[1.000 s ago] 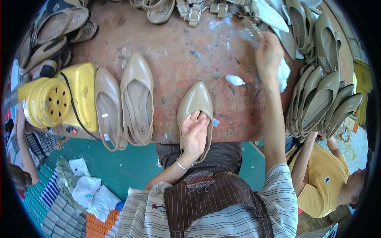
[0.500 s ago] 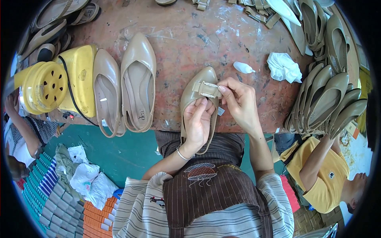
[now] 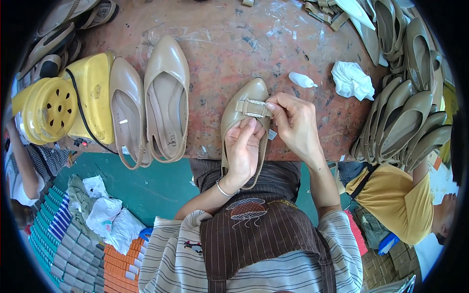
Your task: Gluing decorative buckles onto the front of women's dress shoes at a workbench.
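Taking clock directions from the beige shoe (image 3: pixel 251 90) in front of you, its toe points to about twelve and its heel end overhangs the table edge (image 3: pixel 293 155). Your left hand (image 3: pixel 243 154) reaches into its opening; those fingertips are hidden under the upper, so whether they're spread or pressed together can't be told. Your right hand (image 3: pixel 296 124) pinches the right end of the bow ornament (image 3: pixel 254 108) between thumb and forefinger, covering that end; the bow lies across the upper. The heap of shoes (image 3: pixel 395 122) at three overlaps too much to count, the loose bow pieces (image 3: pixel 322 10) at one are cut off above, and the sandals (image 3: pixel 100 14) at ten run out at the rim. Count one shoe and one bow in your hands, two finished-looking slingbacks (image 3: pixel 168 53) between nine and ten, one yellow machine (image 3: pixel 93 93) at nine, one small white bottle (image 3: pixel 302 79) between one and two, and one crumpled white wad (image 3: pixel 352 80) at two.
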Tool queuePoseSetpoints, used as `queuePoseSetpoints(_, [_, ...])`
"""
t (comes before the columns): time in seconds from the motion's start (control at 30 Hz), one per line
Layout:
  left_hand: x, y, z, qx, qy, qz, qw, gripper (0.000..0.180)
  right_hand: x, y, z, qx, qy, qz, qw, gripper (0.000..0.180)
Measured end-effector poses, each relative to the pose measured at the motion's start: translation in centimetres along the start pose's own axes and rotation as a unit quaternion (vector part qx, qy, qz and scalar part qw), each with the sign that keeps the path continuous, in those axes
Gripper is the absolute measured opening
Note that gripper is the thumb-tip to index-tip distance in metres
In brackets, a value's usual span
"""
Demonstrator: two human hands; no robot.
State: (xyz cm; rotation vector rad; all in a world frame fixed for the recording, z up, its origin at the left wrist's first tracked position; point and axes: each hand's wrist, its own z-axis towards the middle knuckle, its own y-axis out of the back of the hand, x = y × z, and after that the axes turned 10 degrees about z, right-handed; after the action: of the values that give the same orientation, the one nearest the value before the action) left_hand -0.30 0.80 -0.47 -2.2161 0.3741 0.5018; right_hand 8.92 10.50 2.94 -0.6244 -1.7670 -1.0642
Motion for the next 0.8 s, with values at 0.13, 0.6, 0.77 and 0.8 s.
queuePoseSetpoints(0.13, [-0.5, -0.9, 0.0, -0.015, 0.006, 0.01, 1.0, 0.013, 0.5, -0.3, 0.1, -0.013, -0.022, 0.009, 1.0, 0.003])
queuePoseSetpoints(0.6, [-0.8, -2.2, 0.6, -0.113, 0.054, 0.077, 0.989, 0.022, 0.9, 0.1, -0.1, -0.006, -0.064, -0.007, 0.998, 0.005])
queuePoseSetpoints(0.77, [-0.7, -2.1, 0.5, -0.112, 0.041, 0.099, 0.988, 0.021, 2.1, -0.8, -1.2, -0.044, -0.017, -0.148, 0.988, 0.009])
queuePoseSetpoints(0.8, [-0.8, -2.0, 0.4, -0.112, 0.038, 0.101, 0.988, 0.021, 2.6, -0.8, -1.6, -0.045, -0.038, -0.202, 0.978, 0.011])
